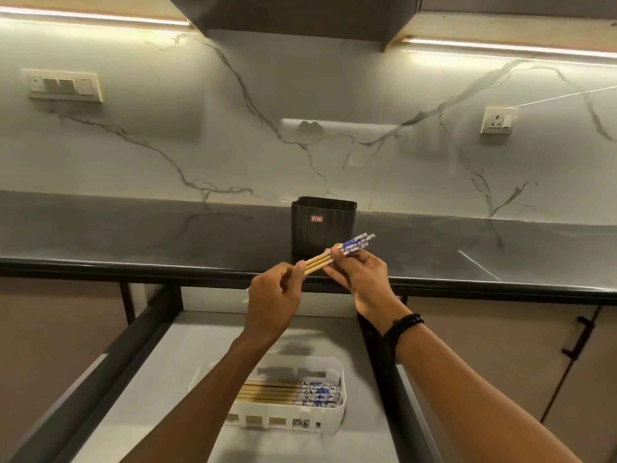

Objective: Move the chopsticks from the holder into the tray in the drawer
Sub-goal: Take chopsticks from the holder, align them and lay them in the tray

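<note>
A small bundle of bamboo chopsticks (337, 253) with blue-and-white patterned tops is held level above the counter's front edge. My left hand (273, 302) pinches the plain tips, and my right hand (362, 282) grips the bundle near the patterned ends. Just behind them a dark grey holder (322, 225) stands on the counter; its inside is hidden. Below, in the open drawer (187, 349), a white slotted tray (329, 417) holds several more chopsticks (300, 394) lying side by side, partly covered by my left forearm.
The dark marble counter (133, 235) runs left and right with a black front edge. Dark drawer rails flank the drawer. A cabinet door with a black handle (579, 339) is at the right. Wall sockets sit on the marble backsplash.
</note>
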Tool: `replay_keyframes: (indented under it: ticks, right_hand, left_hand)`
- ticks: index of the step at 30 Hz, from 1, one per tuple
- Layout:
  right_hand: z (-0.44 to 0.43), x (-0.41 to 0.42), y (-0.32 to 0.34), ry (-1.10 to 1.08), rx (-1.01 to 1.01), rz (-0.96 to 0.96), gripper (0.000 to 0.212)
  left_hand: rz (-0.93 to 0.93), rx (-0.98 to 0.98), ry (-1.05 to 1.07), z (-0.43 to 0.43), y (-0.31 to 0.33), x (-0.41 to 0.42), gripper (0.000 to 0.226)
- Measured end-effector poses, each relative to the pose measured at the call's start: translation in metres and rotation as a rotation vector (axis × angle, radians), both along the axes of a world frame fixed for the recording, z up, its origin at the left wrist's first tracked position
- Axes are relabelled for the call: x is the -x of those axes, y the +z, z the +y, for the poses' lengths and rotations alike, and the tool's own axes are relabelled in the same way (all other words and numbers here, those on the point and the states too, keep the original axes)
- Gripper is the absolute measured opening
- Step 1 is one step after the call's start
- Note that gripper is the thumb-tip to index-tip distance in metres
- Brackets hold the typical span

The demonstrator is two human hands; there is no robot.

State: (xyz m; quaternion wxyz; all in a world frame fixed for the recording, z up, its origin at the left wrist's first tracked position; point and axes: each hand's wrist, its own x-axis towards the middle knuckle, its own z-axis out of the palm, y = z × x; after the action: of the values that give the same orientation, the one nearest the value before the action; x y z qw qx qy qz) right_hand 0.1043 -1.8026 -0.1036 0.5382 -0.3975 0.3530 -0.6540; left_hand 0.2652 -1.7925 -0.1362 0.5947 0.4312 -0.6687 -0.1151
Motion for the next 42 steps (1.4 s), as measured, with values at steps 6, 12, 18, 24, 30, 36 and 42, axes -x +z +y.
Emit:
replay_keyframes:
  ticks: [6, 12, 18, 24, 30, 36, 42]
  right_hand:
    - [0.002, -0.006, -0.005, 0.121, -0.084, -0.25, 0.034]
    - [0.002, -0.017, -0.012, 0.237, -0.065, -0.218, 0.042]
    - [0.001, -0.002, -0.004, 0.315, 0.052, -0.236, 0.065]
    - [0.001, 0.003, 0.0, 0.314, 0.056, -0.241, 0.047]
    - [0.003, -0.004, -0.004, 0.382, 0.074, -0.246, 0.044]
    - [0.007, -0.011, -0.007, 0.439, 0.042, -0.268, 0.035]
    - [0.012, -0.011, -0.005, 0.491, 0.055, -0.273, 0.039]
  left_hand:
    - [0.724, -0.605, -0.412, 0.002, 0.004, 0.006, 0.032]
    - [1.23, -0.536, -0.67, 0.002, 0.014, -0.009, 0.029]
    - [1.281, -0.533, -0.68, -0.002, 0.022, -0.026, 0.026]
    - [1.269, -0.575, -0.678, -0.005, 0.022, -0.031, 0.021]
    - [1.252, -0.591, -0.697, -0.004, 0.018, -0.027, 0.018]
    - [1.273, -0.583, -0.712, -0.006, 0.016, -0.03, 0.018]
    - [1.244, -0.588, -0.695, -0.007, 0.019, -0.034, 0.019]
